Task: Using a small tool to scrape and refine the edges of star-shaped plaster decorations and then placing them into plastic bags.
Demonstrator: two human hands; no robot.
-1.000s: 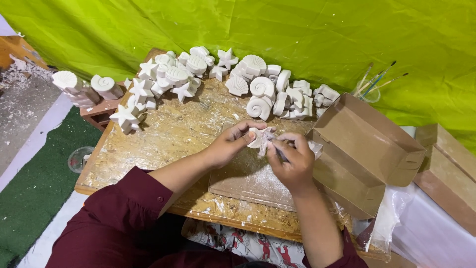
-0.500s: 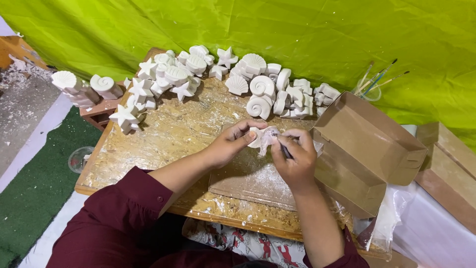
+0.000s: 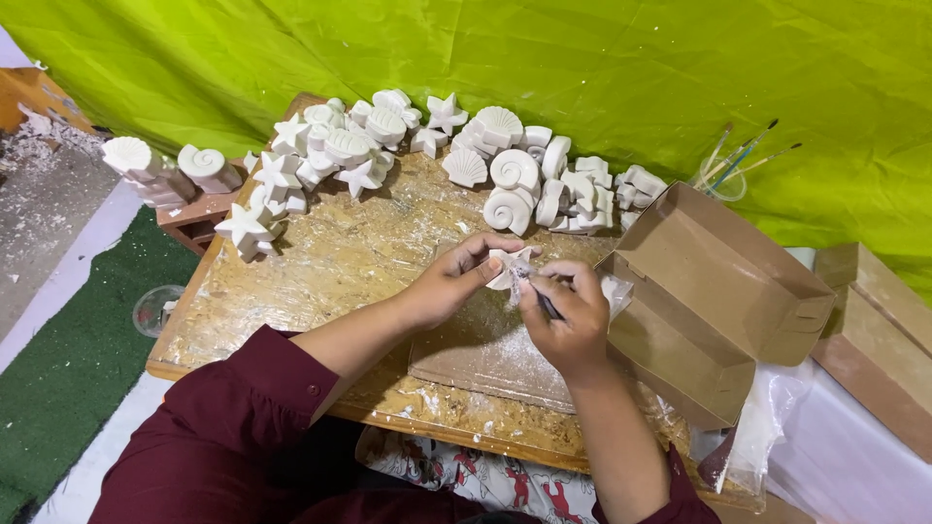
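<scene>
A green cloth (image 3: 602, 58) hangs behind a dusty wooden surface (image 3: 320, 267). Two open cardboard boxes (image 3: 709, 291) stand at its right side, and a flat board (image 3: 485, 344) lies under the hands. White plaster casts (image 3: 505, 175), stars and shells, crowd the far edge, with brushes (image 3: 743, 155) in a clear cup beyond them. The left hand (image 3: 456, 281) is closed on a small white star (image 3: 507, 267), held just above the board. The right hand (image 3: 563, 311) grips a thin dark tool (image 3: 544, 301), its tip touching the star.
</scene>
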